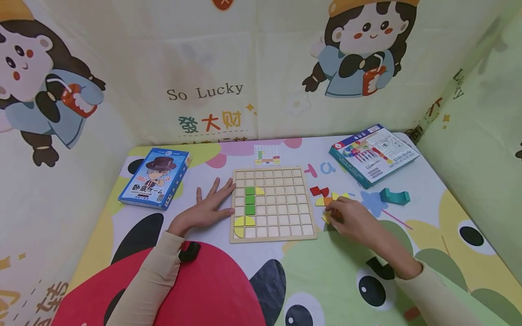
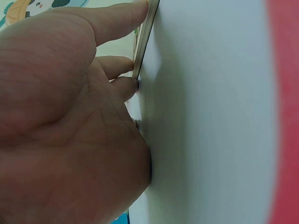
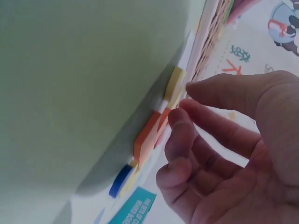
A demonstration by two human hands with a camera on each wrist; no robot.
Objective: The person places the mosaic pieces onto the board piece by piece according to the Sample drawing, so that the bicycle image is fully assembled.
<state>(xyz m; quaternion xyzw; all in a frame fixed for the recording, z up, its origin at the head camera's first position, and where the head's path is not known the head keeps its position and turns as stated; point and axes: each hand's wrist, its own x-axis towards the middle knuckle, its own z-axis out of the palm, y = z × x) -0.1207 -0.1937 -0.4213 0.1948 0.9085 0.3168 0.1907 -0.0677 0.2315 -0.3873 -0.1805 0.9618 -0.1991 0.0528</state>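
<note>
A wooden grid board [image 1: 273, 240] lies flat on the table. On its left side sit green squares [image 1: 249, 209], yellow rounded pieces [image 1: 245, 221] and a yellow piece [image 1: 259, 191] higher up. My left hand [image 1: 205, 209] rests spread on the table, its fingertips and thumb touching the board's left edge. Right of the board, my right hand [image 1: 354, 219] hovers over loose pieces with fingers bent. In the right wrist view, a yellow piece [image 3: 174, 87] lies close to the thumb and index tips, which pinch nothing visible. An orange piece [image 3: 146, 135] and a blue piece [image 3: 121, 181] lie beyond.
A small pattern card [image 1: 267, 155] lies behind the board. To the left is a blue game box [image 1: 155, 179]. At the back right lies another box [image 1: 373, 154], with a teal curved block [image 1: 394, 197] in front. Red pieces [image 1: 315, 191] lie beside the board.
</note>
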